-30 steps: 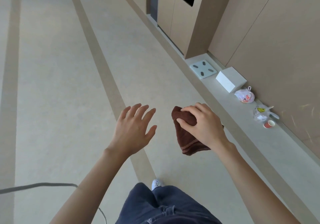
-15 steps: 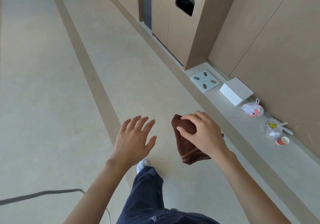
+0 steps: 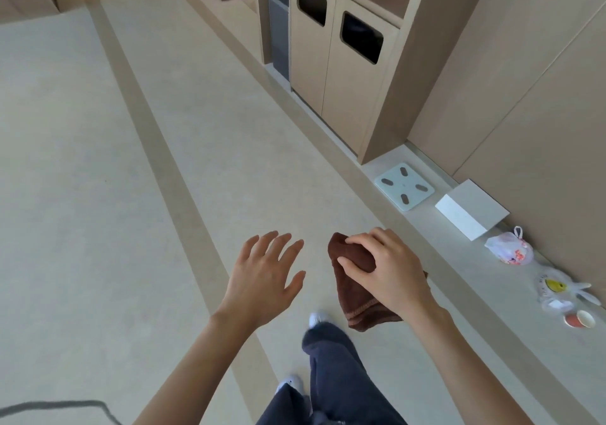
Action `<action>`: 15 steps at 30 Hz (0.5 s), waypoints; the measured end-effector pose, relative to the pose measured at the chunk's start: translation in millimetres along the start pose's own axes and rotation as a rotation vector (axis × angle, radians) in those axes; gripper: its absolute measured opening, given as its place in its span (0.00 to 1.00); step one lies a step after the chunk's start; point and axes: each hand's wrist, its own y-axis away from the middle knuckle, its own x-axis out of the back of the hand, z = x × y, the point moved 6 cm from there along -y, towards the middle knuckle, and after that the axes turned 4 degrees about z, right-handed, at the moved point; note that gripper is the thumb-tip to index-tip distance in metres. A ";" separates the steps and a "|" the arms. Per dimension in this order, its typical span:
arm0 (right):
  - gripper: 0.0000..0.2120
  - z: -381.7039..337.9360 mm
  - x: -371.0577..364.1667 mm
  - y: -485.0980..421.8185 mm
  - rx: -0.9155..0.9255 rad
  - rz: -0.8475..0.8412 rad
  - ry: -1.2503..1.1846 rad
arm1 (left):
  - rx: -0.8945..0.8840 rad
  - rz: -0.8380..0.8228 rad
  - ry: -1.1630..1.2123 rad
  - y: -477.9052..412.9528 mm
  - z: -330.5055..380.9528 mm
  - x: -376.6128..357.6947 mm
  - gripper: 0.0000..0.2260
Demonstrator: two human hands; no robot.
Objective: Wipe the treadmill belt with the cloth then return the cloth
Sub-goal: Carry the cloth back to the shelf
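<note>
Gripping the brown cloth (image 3: 352, 288), right hand (image 3: 387, 270); left hand (image 3: 262, 280) splayed.

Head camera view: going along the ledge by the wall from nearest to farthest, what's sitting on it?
Paper cup → crumpled clear bag with something yellow inside → tied white plastic bag → white box → bathroom scale.

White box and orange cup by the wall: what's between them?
Head view: two plastic bags, a tied pinkish bag nearer the white box, then a clear bag beside the orange cup.
</note>
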 end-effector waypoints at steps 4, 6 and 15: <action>0.15 24.5 -23.2 -57.7 0.000 -0.055 -0.003 | 0.019 -0.055 0.007 -63.1 -23.4 -18.9 0.23; 0.15 39.6 -32.2 -94.2 0.009 -0.068 0.004 | 0.015 -0.066 0.022 -103.0 -32.6 -26.7 0.24; 0.14 98.6 -20.8 -284.5 0.027 0.000 -0.002 | -0.014 0.026 0.013 -303.8 -62.4 -1.0 0.23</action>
